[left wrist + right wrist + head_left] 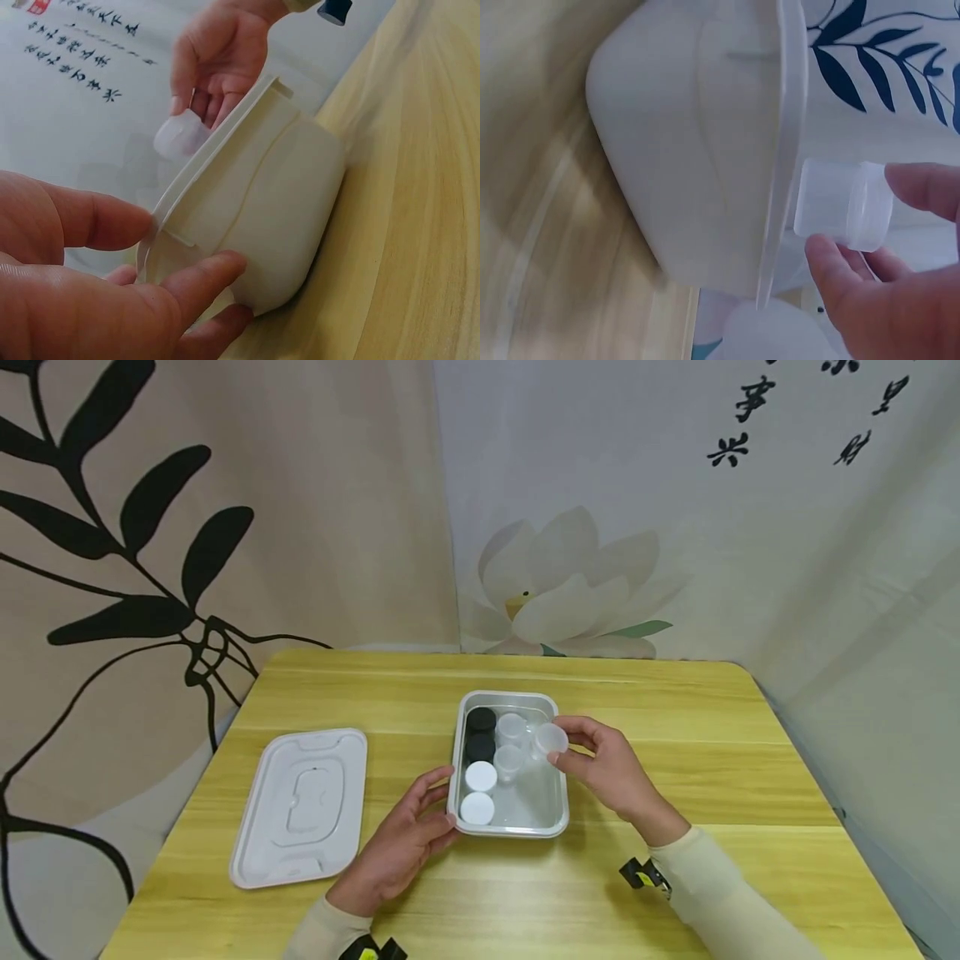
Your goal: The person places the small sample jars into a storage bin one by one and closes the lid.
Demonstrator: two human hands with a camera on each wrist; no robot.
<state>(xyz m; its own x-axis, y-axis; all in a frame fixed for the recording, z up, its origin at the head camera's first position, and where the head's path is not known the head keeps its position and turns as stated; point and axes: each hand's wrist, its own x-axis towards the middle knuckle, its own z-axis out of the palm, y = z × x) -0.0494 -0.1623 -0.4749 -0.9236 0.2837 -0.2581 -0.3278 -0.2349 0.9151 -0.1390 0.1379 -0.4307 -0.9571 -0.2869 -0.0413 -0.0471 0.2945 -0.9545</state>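
Observation:
A white rectangular plastic container (pixel 528 810) stands on the table, seen from outside in both wrist views. My left hand (pixel 401 839) holds its near left corner, thumb at the rim and fingers (pixel 214 277) against the outer wall. Over its right rim, my right hand (pixel 611 768) pinches a small translucent jar (pixel 844 202) with a ribless round lid between thumb and fingers. Inside, along the left wall, are two black-topped jars (pixel 480 735) and two white-topped ones (pixel 478 793). Two more translucent jars (pixel 511 743) sit beside that row.
To the left, a white lid (pixel 300 810) with a moulded pattern lies flat on the wooden table (pixel 675 702). Behind the table hang a printed curtain (pixel 360 510) with dark leaves and a pale cloth (pixel 637 460) with a lotus and writing.

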